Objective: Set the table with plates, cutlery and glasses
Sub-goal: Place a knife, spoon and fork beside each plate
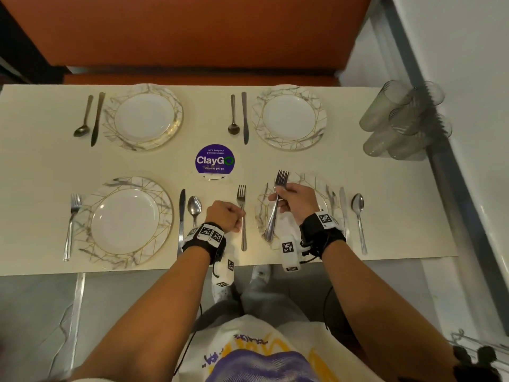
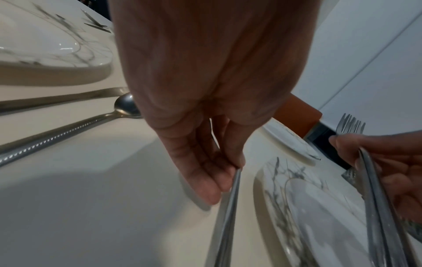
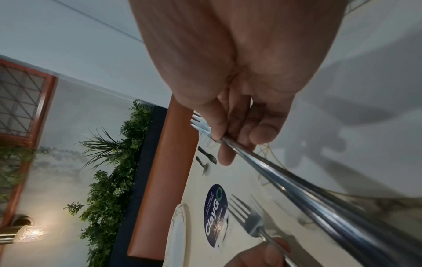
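Note:
My left hand [image 1: 234, 216] pinches the handle of a fork [image 1: 243, 239] between thumb and fingertips [image 2: 230, 171]. That fork [image 2: 228, 207] lies along the table just left of the near right marble plate [image 1: 316, 186], tines pointing away; whether it touches the table I cannot tell. My right hand [image 1: 289, 199] hovers over that plate [image 2: 297, 198] and grips two forks [image 1: 281, 179] together by their handles [image 3: 297, 189], tines up and away. A knife [image 1: 343, 205] and a spoon [image 1: 358, 205] lie right of the plate.
The near left plate [image 1: 165, 205] has a fork [image 1: 72, 221], knife [image 1: 181, 213] and spoon [image 1: 194, 205]. Two far plates [image 1: 176, 111] [image 1: 321, 119] each have a spoon and knife. Several stacked glasses [image 1: 399, 119] lie at the far right. A purple sticker [image 1: 214, 159] marks the centre.

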Available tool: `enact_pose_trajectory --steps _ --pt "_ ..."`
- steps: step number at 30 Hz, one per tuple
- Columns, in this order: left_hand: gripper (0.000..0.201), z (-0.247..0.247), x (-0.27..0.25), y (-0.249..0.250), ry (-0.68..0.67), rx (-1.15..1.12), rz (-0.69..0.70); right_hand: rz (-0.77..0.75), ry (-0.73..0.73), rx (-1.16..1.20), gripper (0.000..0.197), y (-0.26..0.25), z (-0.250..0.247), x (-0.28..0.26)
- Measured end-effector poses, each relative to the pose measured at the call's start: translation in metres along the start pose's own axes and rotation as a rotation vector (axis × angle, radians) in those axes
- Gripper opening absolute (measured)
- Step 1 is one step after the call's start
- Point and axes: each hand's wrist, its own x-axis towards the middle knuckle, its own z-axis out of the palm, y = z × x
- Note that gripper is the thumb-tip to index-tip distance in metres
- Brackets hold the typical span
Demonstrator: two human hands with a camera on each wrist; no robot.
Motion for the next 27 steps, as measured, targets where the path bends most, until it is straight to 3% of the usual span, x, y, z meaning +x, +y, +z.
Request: enact_pose_trajectory --steps 21,24,27 --pt "0.007 0.018 -0.009 -0.003 0.008 -0.033 -0.062 0.001 0.053 0.029 0.010 0.016 -0.013 -0.024" --pt "0.011 0.016 -0.008 -0.005 0.009 -0.021 -0.050 0.000 0.050 0.011 0.010 0.016 -0.011 -0.024" --pt "0.027 0.011 -0.007 -0.005 0.084 0.141 0.037 0.002 0.062 0.000 0.010 0.014 -0.010 -0.023"
